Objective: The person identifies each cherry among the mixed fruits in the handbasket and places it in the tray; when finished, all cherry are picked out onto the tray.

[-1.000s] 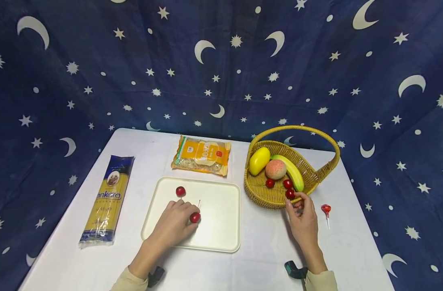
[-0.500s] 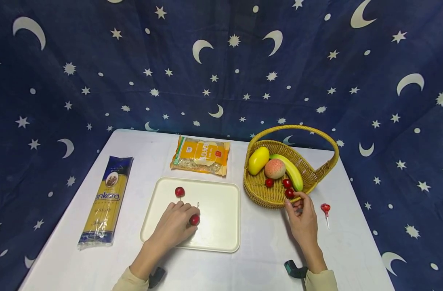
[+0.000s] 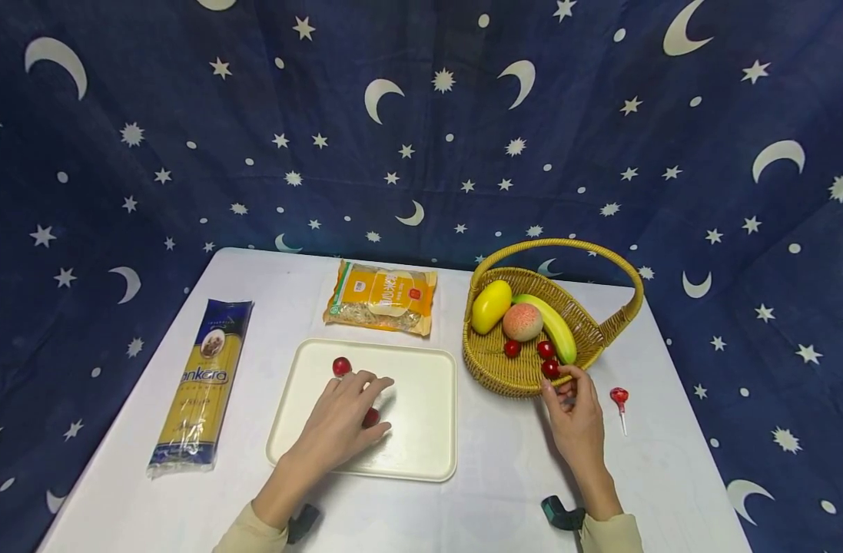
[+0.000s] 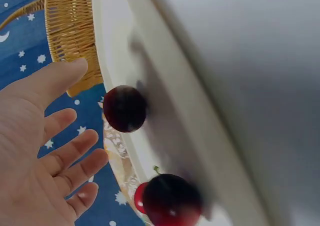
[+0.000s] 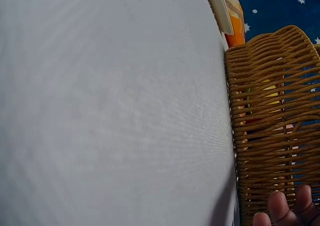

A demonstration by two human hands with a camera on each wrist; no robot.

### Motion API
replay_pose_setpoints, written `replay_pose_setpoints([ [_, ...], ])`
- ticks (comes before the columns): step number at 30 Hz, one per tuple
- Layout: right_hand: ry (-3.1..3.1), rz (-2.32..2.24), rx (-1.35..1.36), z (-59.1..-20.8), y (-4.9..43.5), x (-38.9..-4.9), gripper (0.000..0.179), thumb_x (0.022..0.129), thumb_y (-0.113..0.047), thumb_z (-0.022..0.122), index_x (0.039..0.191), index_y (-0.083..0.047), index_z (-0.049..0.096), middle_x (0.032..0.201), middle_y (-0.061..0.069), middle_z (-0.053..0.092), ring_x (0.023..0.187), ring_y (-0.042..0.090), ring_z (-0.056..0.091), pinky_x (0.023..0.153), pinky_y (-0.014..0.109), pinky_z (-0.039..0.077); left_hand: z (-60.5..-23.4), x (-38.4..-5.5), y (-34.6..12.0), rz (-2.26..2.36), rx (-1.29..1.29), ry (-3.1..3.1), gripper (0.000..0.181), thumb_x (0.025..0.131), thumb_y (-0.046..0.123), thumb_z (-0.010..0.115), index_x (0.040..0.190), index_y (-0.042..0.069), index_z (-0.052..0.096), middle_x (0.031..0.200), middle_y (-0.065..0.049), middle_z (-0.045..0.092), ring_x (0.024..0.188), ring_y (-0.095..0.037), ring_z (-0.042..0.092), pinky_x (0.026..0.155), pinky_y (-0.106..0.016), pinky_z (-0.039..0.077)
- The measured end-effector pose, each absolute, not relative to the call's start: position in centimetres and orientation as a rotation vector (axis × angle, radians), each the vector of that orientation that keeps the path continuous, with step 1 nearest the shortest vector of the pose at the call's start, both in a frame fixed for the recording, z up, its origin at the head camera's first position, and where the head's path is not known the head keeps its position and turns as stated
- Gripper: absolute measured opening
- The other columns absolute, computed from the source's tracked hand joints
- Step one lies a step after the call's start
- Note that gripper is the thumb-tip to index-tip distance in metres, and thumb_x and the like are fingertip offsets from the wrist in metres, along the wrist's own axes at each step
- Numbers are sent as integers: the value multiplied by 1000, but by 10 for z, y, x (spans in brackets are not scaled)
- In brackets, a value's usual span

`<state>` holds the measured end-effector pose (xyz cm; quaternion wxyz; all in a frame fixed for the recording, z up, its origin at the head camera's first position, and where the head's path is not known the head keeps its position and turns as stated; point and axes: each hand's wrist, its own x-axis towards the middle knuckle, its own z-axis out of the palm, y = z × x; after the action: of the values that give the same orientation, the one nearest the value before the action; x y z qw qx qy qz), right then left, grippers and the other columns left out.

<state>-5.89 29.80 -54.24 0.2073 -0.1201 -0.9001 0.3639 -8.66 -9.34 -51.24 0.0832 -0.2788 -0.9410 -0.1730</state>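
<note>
My left hand (image 3: pixel 341 418) is over the cream tray (image 3: pixel 421 453), its fingers spread and apart from the cherries in the left wrist view. One cherry (image 3: pixel 341 366) lies beyond the hand; another cherry (image 3: pixel 370 417) shows between thumb and forefinger. The left wrist view has three cherries, with a dark one (image 4: pixel 125 108) nearest the thumb and a larger-looking one (image 4: pixel 172 203) lower down. At the front rim of the wicker basket (image 3: pixel 493 376), my right hand (image 3: pixel 576 422) grips the edge with thumb and forefinger, close to a cherry (image 3: pixel 550 369) inside.
In the basket lie a yellow mango-like fruit (image 3: pixel 492 307), a peach (image 3: pixel 522 322), a banana (image 3: pixel 552 326) and several cherries. A lollipop (image 3: pixel 619 399) lies right of it. An orange food packet (image 3: pixel 382 298) sits behind the tray, a spaghetti pack (image 3: pixel 201 384) to its left.
My left hand's fingers have uncurled and spread, letting go of the cherry near the thumb. The right hand has stayed at the basket rim.
</note>
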Motion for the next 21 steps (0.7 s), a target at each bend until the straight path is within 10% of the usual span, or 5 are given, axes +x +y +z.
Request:
replay_pose_setpoints([
  [21, -2505, 1007, -323, -544, 299, -59, 42, 100, -20, 74, 135, -4, 57, 98, 8, 58, 79, 4, 47, 67, 8, 38, -482, -119, -46, -512, -1067, -2607, 46, 91, 31, 83, 134, 23, 68, 116, 3, 69, 103, -18, 63, 86, -35, 50],
])
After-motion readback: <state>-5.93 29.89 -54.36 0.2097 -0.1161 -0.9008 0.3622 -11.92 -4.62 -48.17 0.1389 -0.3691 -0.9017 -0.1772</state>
